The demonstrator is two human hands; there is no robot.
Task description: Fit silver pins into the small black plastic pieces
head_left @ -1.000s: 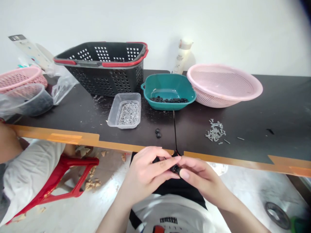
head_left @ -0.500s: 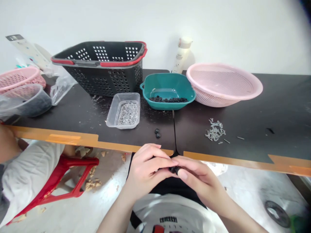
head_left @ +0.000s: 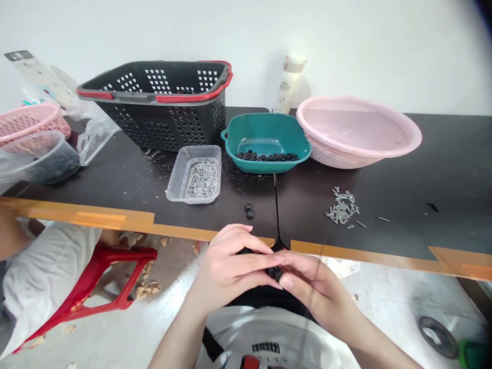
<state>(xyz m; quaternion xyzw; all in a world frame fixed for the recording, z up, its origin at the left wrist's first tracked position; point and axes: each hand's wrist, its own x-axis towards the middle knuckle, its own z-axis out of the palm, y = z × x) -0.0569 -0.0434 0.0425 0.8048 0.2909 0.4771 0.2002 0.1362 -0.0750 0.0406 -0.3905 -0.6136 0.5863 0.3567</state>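
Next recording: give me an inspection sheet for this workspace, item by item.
surface: black tabletop with an orange edge strip.
hands: left hand and right hand hold a small black piece between their fingers.
job's things: small black rings in a teal bowl, two black rings on the tabletop, screws in a clear plastic tub, loose screws.
clutter: black basket with red handles, pink colander, white bottle.
cables: thin dark line to the hands; cord or table seam, cannot tell.
surroundings: co-worker's white shirt, red stool, wood scraps on the floor.
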